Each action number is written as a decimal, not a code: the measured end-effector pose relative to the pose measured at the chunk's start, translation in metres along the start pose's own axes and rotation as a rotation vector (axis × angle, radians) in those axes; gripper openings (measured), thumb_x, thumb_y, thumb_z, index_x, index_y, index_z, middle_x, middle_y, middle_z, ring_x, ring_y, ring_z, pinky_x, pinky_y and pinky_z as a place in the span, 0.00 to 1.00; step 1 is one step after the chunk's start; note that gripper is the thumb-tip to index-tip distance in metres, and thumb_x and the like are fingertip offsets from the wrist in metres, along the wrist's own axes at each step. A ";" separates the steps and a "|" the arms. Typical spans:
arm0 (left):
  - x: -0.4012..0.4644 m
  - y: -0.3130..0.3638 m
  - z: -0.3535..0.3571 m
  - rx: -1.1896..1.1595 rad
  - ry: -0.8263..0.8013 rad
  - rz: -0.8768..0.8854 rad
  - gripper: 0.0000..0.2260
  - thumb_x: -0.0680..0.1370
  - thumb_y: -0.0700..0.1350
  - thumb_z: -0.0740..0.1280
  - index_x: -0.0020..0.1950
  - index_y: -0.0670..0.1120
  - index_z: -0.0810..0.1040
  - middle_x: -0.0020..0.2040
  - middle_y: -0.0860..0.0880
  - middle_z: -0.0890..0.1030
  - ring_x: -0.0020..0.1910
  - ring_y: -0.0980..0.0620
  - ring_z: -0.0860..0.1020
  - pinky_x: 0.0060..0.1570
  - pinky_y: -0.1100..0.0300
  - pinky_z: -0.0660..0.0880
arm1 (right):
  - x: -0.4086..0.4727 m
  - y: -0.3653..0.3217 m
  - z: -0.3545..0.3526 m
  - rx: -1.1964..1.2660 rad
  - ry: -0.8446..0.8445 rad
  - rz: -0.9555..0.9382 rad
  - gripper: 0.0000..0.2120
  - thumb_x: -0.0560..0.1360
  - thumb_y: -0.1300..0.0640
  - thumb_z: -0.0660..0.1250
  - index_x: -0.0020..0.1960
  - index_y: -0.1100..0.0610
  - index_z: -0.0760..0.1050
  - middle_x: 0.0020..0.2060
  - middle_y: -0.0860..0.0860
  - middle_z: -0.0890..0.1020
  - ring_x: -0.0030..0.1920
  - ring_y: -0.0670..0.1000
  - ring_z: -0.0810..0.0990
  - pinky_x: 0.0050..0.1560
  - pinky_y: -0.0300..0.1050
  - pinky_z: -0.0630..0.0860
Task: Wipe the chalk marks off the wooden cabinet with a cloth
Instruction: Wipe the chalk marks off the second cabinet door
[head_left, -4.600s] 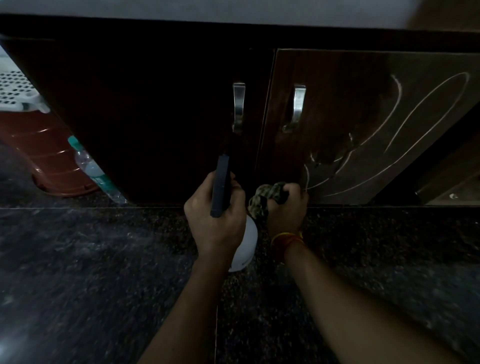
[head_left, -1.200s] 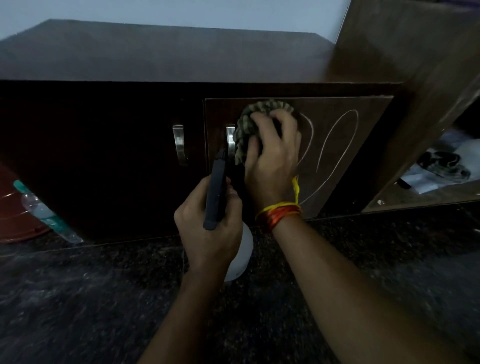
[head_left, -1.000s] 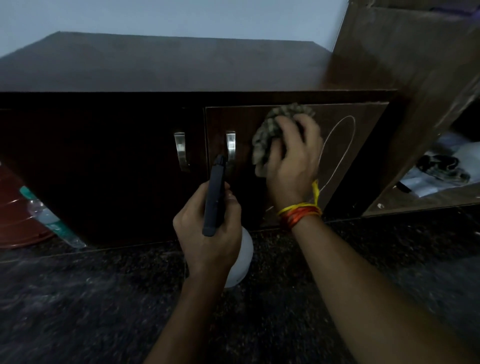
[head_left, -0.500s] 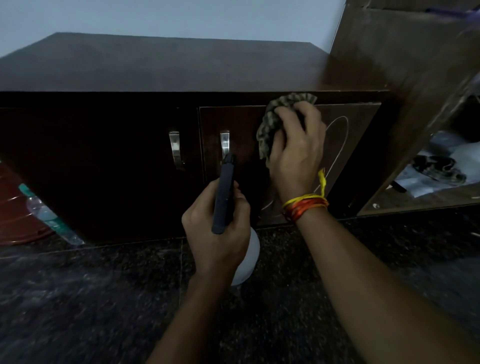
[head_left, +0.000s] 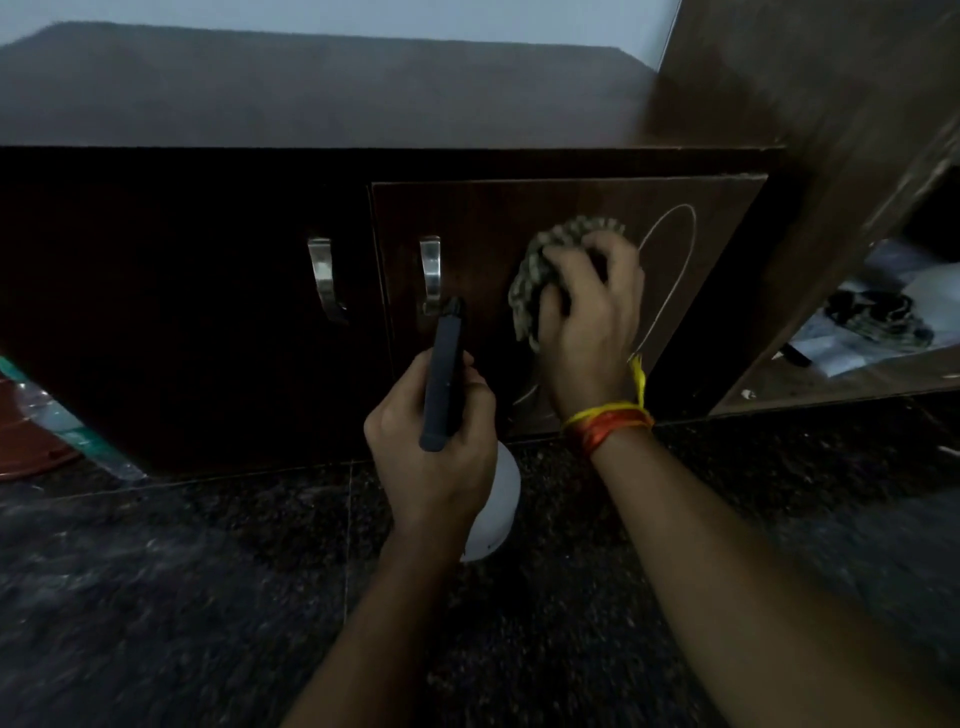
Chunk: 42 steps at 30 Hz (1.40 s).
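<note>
A low dark wooden cabinet (head_left: 218, 322) stands before me with two metal handles. On its right door (head_left: 478, 223) a white chalk loop (head_left: 675, 249) curves just right of my right hand. My right hand (head_left: 592, 317) grips a bunched greenish checked cloth (head_left: 535, 270) and presses it against that door. My left hand (head_left: 431, 436) holds a white spray bottle (head_left: 498, 499) with a dark nozzle top (head_left: 444, 374), close in front of the door's lower part. A short chalk stroke (head_left: 527, 397) shows below my right hand.
A dark speckled stone floor (head_left: 156, 597) runs under the cabinet. At the right a taller wooden unit (head_left: 810, 104) has an open shelf with papers and a dark object (head_left: 878, 317). At the far left lie a plastic bottle (head_left: 47, 410) and a reddish tub (head_left: 21, 441).
My right hand has slid the cloth down from the door's top edge to mid-height. The left hand with the spray bottle has stayed roughly in place. The inner chalk lines are gone.
</note>
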<state>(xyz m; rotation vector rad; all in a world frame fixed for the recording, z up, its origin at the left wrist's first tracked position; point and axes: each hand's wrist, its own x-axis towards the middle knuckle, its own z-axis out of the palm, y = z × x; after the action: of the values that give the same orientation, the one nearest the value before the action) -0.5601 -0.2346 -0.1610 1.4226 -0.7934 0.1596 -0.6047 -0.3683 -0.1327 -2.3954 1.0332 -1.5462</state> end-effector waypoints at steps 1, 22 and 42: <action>-0.002 0.000 0.002 -0.007 0.002 -0.003 0.02 0.76 0.47 0.64 0.46 0.54 0.76 0.31 0.48 0.74 0.31 0.50 0.74 0.30 0.56 0.70 | 0.007 -0.001 -0.001 0.002 0.039 -0.016 0.14 0.70 0.66 0.65 0.55 0.58 0.78 0.58 0.60 0.74 0.58 0.60 0.73 0.57 0.48 0.70; -0.016 -0.009 0.019 0.012 -0.066 -0.007 0.02 0.76 0.46 0.64 0.44 0.51 0.76 0.30 0.49 0.74 0.28 0.49 0.72 0.28 0.58 0.68 | 0.006 0.011 -0.004 -0.015 0.081 -0.012 0.16 0.71 0.66 0.65 0.58 0.59 0.78 0.60 0.61 0.75 0.58 0.61 0.74 0.59 0.43 0.66; -0.012 -0.019 0.011 0.047 -0.049 -0.076 0.04 0.76 0.42 0.67 0.45 0.50 0.77 0.31 0.48 0.76 0.30 0.48 0.74 0.27 0.62 0.69 | -0.078 0.052 0.028 -0.038 -0.267 0.159 0.14 0.66 0.73 0.66 0.50 0.64 0.78 0.56 0.67 0.73 0.55 0.67 0.72 0.52 0.59 0.74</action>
<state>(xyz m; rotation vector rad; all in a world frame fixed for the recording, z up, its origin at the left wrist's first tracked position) -0.5631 -0.2440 -0.1836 1.5039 -0.7785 0.0864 -0.6256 -0.3692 -0.2279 -2.3934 1.1683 -1.1284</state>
